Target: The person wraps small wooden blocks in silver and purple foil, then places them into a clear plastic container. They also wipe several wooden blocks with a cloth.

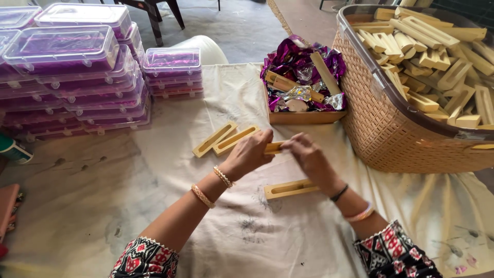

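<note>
Currently, head view only. L hand [250, 153] and R hand [307, 154] are seen meeting at centre, above a cream cloth [154, 206] spread over the work surface. A slotted wooden block [273, 148] is held between both hands: L fingers are curled shut round its left end, R fingertips are pinched closed on its right end. Only a short mid-section of the block is visible btwn the hands; it is held roughly level, just above the cloth.

Two further slotted blocks [226, 139] are noted lying side by side on the cloth, just left of the L hand, slots up. One more block [291, 188] is noted on the cloth directly below the R wrist, apart from the hands.

Behind the hands, a shallow cardboard tray [303, 117] is seen w/ crumpled purple and silver foil [298, 64] plus several wood pieces. To the right, touching the tray, a woven plastic basket [381, 118] is recorded, filled w/ many like wooden blocks. At far left, stacks of clear lidded plastic boxes [72, 72] w/ purple contents are noted, well apart from the hands.
</note>
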